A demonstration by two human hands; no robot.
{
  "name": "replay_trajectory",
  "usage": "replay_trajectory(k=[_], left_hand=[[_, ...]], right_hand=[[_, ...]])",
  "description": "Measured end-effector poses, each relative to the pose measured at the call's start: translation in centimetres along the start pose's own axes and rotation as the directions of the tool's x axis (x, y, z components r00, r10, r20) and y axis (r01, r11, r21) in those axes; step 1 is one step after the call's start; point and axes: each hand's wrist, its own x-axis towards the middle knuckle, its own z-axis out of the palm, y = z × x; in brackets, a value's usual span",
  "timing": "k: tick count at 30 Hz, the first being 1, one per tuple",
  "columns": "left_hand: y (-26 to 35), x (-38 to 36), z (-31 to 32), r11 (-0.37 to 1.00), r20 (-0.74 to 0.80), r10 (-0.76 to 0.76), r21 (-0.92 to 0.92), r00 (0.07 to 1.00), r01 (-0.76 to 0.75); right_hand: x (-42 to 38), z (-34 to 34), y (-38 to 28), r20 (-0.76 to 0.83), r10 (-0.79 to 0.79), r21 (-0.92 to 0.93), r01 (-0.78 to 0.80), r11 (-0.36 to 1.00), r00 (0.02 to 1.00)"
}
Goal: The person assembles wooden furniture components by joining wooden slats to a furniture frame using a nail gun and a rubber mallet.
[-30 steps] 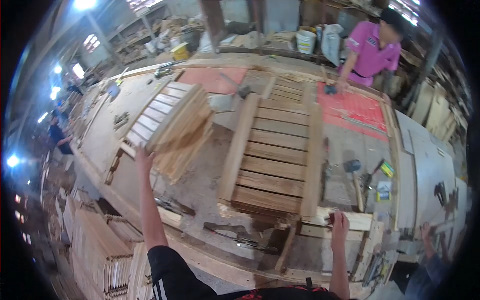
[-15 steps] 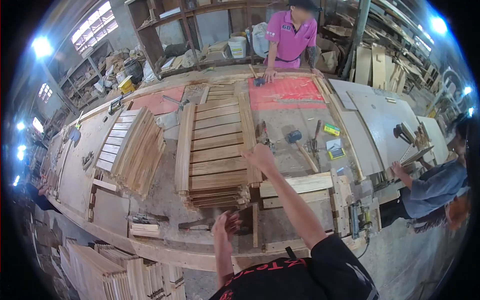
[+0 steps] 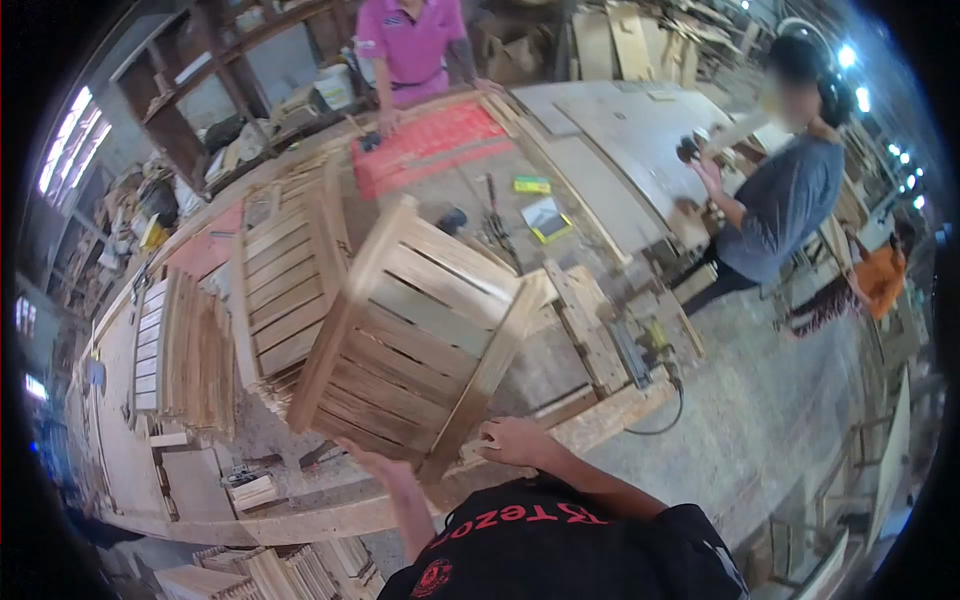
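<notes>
A slatted wooden panel is tilted in front of me, lifted off the stack and turned at an angle. My left hand is closed at its near lower edge, the fingers partly hidden beneath the wood. Beside the panel's lower right rail, my right hand has curled fingers; whatever they grip is too blurred to make out. Left of the raised panel stands a stack of similar slatted panels. Farther left is another stack, with pale slats on top.
A clamp-like tool with a cable sits at the bench's right edge. Beyond the panel are a dark mallet head and a yellow-edged pad. A person in pink leans across the bench; another in grey handles a piece at right.
One slatted panel has come off the middle stack and swung right, tilted. My left hand moved to its near edge; my right hand drew back toward me. The view turned right.
</notes>
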Motion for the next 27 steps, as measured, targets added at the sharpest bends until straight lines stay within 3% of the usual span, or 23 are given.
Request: replay_trajectory(k=[3,6,8,10,11,14,16,18,21,22,24,27], left_hand=[[0.4,1.3,-1.6,0.957,-0.042,-0.045,0.285,0.998,0.055],[-3.7,5.9,-4.2,0.877,-0.01,-0.131,0.465,0.991,0.12],[-6.7,6.9,-4.1,0.829,0.092,-0.156,0.554,0.983,0.08],[-10.8,8.7,-4.7,0.603,0.011,-0.127,0.795,0.992,0.068],[-13.3,9.4,-5.3,0.557,0.031,-0.08,0.83,0.996,0.019],[-17.1,9.1,-6.2,0.465,-0.049,0.024,0.885,0.999,0.032],[-16.1,9.2,-5.7,0.447,-0.142,0.083,0.89,0.986,0.091],[-14.5,6.9,-3.4,0.45,-0.227,0.115,0.88,0.967,0.153],[-12.6,7.7,-2.9,0.655,-0.136,0.136,0.755,0.981,0.014],[-12.2,7.9,-2.4,0.617,-0.18,0.111,0.784,0.977,0.074],[-11.9,8.0,-1.5,0.528,-0.275,0.072,0.826,0.959,0.197],[-14.8,8.5,-1.9,0.507,-0.098,0.037,0.859,0.995,0.066]], right_hand=[[-2.7,-1.5,1.2,-0.066,0.059,0.117,-0.051,0.992,0.996],[-2.1,-0.1,5.9,-0.457,-0.074,-0.148,0.006,0.989,0.887],[-1.3,1.6,11.0,-0.412,0.0,-0.104,-0.047,0.993,0.911],[-1.3,2.7,14.1,-0.346,0.092,-0.103,-0.136,0.985,0.934],[-1.5,3.1,15.1,-0.308,0.152,-0.124,-0.198,0.972,0.939],[-2.7,4.4,18.4,-0.362,0.113,-0.117,-0.165,0.979,0.925],[-3.5,4.1,18.4,-0.372,0.139,-0.137,-0.202,0.97,0.918],[-3.6,4.3,17.8,-0.4,0.119,-0.042,-0.148,0.988,0.909],[-3.2,4.3,17.1,-0.413,0.032,-0.004,-0.037,0.999,0.91],[-2.8,4.2,17.0,-0.411,-0.011,-0.007,0.009,1.0,0.911],[-1.7,4.1,17.8,-0.404,0.065,0.006,-0.069,0.998,0.913],[-1.2,3.3,19.5,-0.398,0.134,-0.001,-0.146,0.989,0.908]])
